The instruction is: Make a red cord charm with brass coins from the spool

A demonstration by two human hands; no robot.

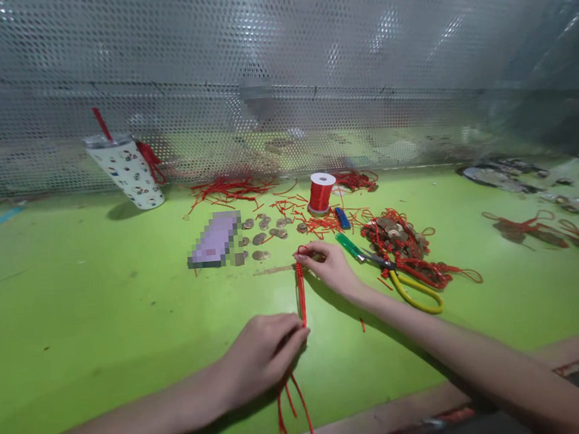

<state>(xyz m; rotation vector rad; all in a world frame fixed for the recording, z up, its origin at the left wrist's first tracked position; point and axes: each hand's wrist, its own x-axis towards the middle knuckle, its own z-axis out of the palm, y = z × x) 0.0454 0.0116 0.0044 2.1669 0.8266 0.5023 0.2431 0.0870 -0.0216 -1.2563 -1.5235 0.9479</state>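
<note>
Red cord [302,299], just right of centre, runs nearly vertically in the frame between two pinches; a short section near the top looks knotted. Right hand [332,268], centre: thumb and fingertips closed on the cord's looped top end. Left hand [262,349], lower centre: thumb and forefinger closed on the strands; loose tails [305,410] trail toward the bottom edge.

Handling, as I judge it: anchor the top firmly so the loop holds its size; draw from below, in line with the cord, with equal tension on every strand. Uneven pull would likely skew the knotting; thin cord probably slips under a light pinch. Best to lay strands parallel and tails clear of the left wrist.

Right of centre, yellow-handled scissors [388,265] and green lighter [350,247] lie near the right hand; mind the blades.
</note>
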